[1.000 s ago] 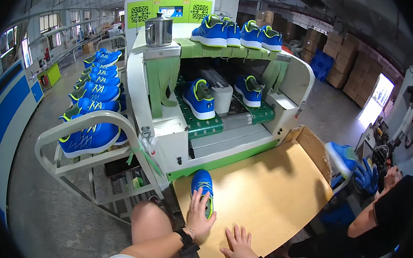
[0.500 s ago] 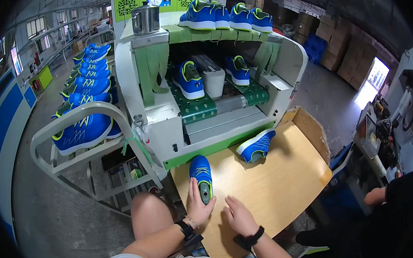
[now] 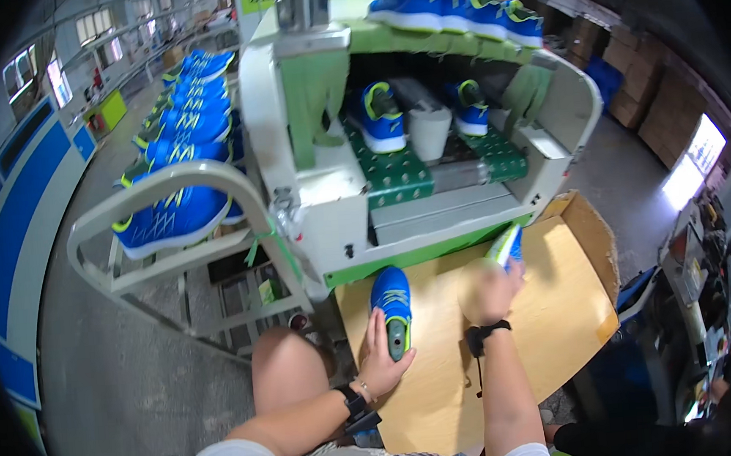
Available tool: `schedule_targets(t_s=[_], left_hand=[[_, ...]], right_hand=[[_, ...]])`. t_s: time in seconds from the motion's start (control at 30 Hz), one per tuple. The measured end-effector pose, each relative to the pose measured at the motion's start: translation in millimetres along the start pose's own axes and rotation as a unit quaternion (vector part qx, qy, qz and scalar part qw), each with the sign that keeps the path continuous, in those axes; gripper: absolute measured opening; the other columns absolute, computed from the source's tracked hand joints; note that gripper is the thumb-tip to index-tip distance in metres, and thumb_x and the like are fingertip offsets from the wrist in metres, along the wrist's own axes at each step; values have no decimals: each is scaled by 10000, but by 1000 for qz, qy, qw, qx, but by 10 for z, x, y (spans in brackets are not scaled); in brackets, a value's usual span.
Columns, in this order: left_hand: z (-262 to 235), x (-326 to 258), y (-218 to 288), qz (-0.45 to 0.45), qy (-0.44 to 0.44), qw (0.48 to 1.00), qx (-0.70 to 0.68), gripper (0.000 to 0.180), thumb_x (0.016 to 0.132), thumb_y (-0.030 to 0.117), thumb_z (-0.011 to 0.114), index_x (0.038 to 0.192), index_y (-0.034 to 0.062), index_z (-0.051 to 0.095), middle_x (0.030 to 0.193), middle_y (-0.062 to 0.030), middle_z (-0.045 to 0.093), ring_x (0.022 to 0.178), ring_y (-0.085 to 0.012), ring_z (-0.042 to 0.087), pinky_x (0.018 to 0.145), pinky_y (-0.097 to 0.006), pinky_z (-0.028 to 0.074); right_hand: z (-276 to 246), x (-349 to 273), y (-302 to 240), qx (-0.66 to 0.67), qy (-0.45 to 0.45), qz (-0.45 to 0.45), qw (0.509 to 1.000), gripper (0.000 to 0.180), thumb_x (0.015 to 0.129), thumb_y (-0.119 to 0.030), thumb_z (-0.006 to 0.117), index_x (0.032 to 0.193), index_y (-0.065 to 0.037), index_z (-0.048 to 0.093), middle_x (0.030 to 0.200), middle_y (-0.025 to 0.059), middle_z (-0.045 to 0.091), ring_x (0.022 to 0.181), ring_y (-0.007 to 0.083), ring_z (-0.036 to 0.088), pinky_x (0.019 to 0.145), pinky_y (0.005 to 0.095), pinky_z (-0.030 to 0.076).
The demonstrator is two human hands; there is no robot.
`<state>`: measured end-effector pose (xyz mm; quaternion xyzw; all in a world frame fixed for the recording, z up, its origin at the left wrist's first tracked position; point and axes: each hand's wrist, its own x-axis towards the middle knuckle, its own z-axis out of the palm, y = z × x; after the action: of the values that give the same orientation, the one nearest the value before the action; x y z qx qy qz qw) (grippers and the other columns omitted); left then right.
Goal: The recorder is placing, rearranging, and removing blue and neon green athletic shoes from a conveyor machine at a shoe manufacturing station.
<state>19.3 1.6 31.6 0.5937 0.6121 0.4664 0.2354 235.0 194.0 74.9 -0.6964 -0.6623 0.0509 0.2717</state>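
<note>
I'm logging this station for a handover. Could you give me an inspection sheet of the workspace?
Surface: wooden tabletop, cardboard upright at its right end.
Work items: left blue shoe, toe toward the machine; right blue shoe, partly hidden.
Clutter: metal mug atop the machine.
Hands: left hand at the left blue shoe's heel; right hand blurred at the right blue shoe, grip unclear.
Cables: thin dark strand below right wristband.
Surroundings: shoe-laden rack at left, boxes at right.

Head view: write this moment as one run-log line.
Left hand: grip on near shoe | right hand: at far shoe, blurred, grip unclear | tan board: under near shoe | green belts: two shoes on top
</note>
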Motion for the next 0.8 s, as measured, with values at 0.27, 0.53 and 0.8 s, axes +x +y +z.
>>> schedule_targets(t_s=[0.27, 0.53, 0.8], left_hand=[[6, 36, -24, 7, -6, 1000, 8, 1072, 868, 274, 774, 1606, -45, 65, 1629, -302, 167, 1516, -454, 226, 1235, -468, 233], [-205, 154, 151, 8, -36, 999, 5, 1155, 798, 346, 844, 1639, 94, 93, 1667, -274, 58, 1509, -491, 214, 1220, -527, 263], [92, 354, 198, -13, 3, 999, -43, 989, 772, 113, 743, 1609, 101, 215, 1597, -250, 240, 1469, -464, 302, 1204, -491, 300]], right_hand=[[-127, -463, 814, 110, 27, 43, 993, 838, 772, -140, 801, 1521, -68, 433, 1545, 270, 372, 1422, 430, 357, 1169, 588, 283], [-694, -1579, 153, 172, 50, -118, 977, 953, 731, -162, 876, 1543, -56, 390, 1557, 240, 374, 1477, 409, 301, 1206, 515, 245], [-224, -1508, 115, 413, -80, 41, 906, 898, 773, -37, 818, 1556, -57, 379, 1430, 145, 521, 1318, 257, 511, 1111, 370, 421]])
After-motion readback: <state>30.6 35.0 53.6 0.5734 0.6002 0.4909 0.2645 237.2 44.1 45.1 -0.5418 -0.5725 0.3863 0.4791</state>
